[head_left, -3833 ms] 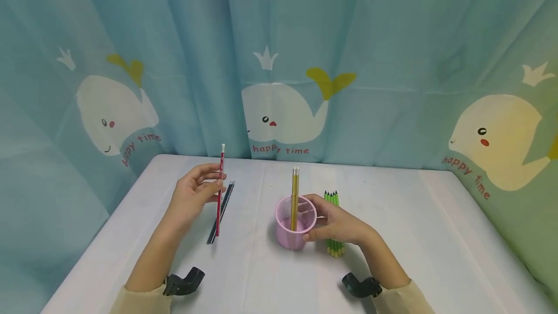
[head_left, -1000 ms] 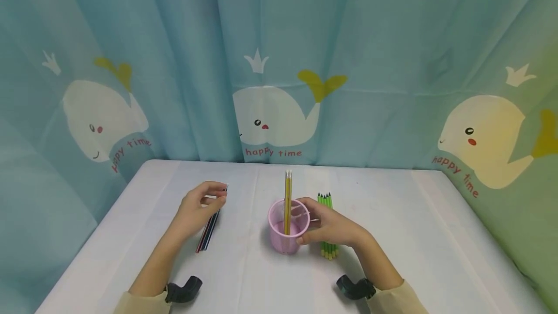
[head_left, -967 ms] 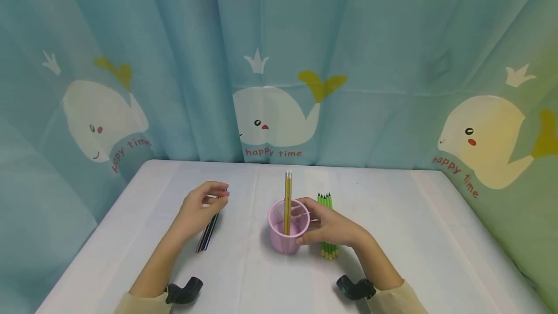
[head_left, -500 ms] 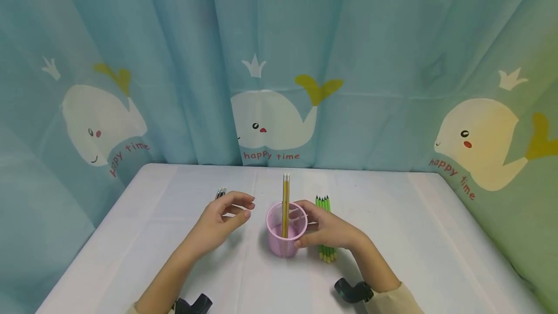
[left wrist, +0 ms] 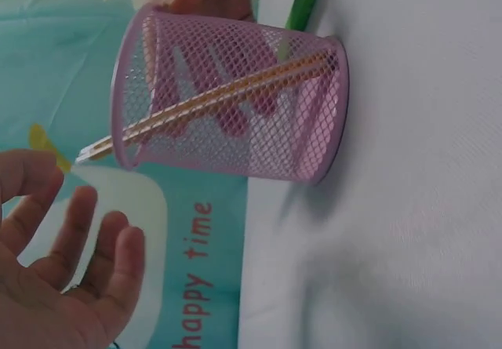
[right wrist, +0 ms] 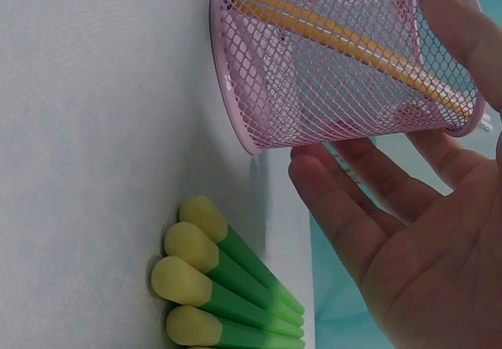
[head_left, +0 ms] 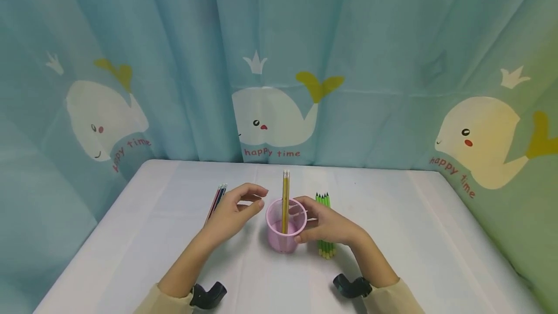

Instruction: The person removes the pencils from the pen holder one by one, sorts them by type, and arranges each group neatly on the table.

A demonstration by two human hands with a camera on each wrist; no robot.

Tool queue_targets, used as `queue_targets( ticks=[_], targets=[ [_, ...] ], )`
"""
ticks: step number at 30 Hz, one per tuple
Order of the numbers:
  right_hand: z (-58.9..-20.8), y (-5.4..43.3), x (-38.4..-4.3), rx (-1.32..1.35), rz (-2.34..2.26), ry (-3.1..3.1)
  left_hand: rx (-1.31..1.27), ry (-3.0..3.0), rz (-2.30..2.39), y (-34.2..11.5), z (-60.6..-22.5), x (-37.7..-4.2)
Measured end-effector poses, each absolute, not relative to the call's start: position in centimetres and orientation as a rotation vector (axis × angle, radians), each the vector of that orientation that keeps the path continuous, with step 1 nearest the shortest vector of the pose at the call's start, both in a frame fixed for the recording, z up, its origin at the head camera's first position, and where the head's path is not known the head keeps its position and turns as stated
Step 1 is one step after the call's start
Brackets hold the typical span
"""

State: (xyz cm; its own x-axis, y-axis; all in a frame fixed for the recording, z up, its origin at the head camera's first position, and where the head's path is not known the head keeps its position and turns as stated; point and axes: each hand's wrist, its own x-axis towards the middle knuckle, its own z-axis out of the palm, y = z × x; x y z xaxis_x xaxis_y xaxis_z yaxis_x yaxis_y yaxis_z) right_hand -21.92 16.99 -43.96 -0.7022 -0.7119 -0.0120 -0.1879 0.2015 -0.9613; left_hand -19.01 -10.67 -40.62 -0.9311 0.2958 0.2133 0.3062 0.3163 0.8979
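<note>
A pink mesh pencil cup stands upright on the table. Two yellow pencils lean inside it, their eraser ends above the rim. My right hand grips the cup from the right, thumb on the near side and fingers round the far side. Just left of the cup is my left hand, fingers relaxed and holding nothing; in the left wrist view its fingertips are close to the eraser ends. Behind that hand lie a red pencil and dark pencils, their lower ends hidden by the wrist.
Several green pencils lie side by side under and beyond my right hand, tips pointing away. The white table ends at a blue curtain printed with whales. Each wrist carries a black camera mount.
My left hand has laid the red pencil down beside the dark ones, let go of it and moved right towards the cup. The right hand has kept its grip on the cup.
</note>
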Motion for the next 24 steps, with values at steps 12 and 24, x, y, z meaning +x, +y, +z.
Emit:
queue_targets(
  ticks=[12,24],
  targets=[
    [-43.8,17.1,-22.1,-0.840,-1.530,2.050,-0.700,-2.529,-1.839,-8.2,-42.3,-20.8],
    [-43.9,17.1,-22.0,-0.830,-1.541,2.003,-0.721,-2.453,-1.833,-7.3,-43.0,-20.7]
  ],
)
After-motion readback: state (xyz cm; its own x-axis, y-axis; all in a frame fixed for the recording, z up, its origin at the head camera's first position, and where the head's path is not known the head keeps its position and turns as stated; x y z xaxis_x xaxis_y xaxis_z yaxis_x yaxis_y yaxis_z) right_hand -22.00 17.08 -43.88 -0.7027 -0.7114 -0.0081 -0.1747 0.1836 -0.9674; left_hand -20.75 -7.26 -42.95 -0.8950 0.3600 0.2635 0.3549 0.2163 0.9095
